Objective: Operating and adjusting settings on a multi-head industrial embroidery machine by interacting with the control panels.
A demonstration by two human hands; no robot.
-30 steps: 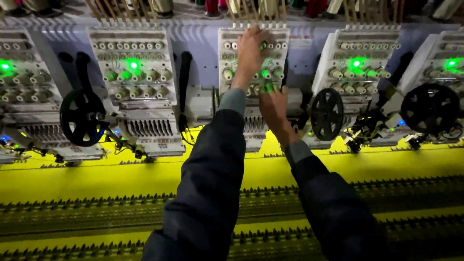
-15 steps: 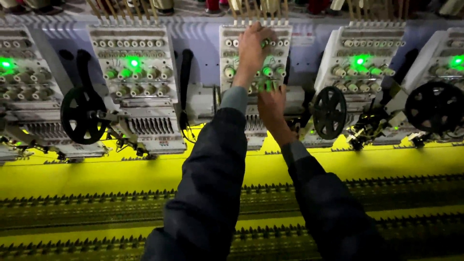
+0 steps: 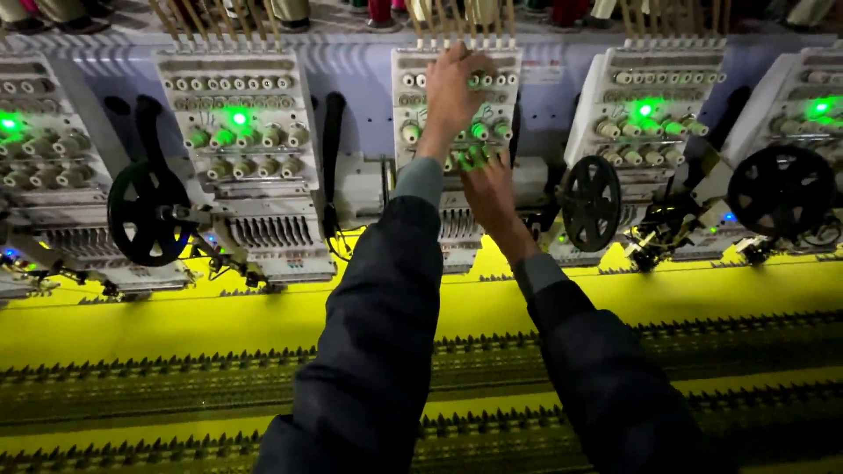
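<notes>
Both my arms, in dark sleeves, reach up to the middle embroidery head (image 3: 413,132), a white panel with rows of tension knobs. My left hand (image 3: 450,92) rests high on the panel with its fingers curled over the upper knobs. My right hand (image 3: 486,195) is lower on the same panel, fingers spread by the green-lit knobs (image 3: 477,156). Whether either hand pinches a thread or knob is hidden by the hands themselves.
Matching heads stand to the left (image 3: 241,149) and right (image 3: 654,123), each with a green light. Black wheels (image 3: 145,213) (image 3: 590,202) (image 3: 780,190) hang between the heads. Yellow fabric (image 3: 219,316) with dark stitched bands stretches below. Thread cones (image 3: 290,10) line the top.
My left hand stays on the upper knobs. My right hand has shifted slightly lower on the panel, and the view has drifted a little.
</notes>
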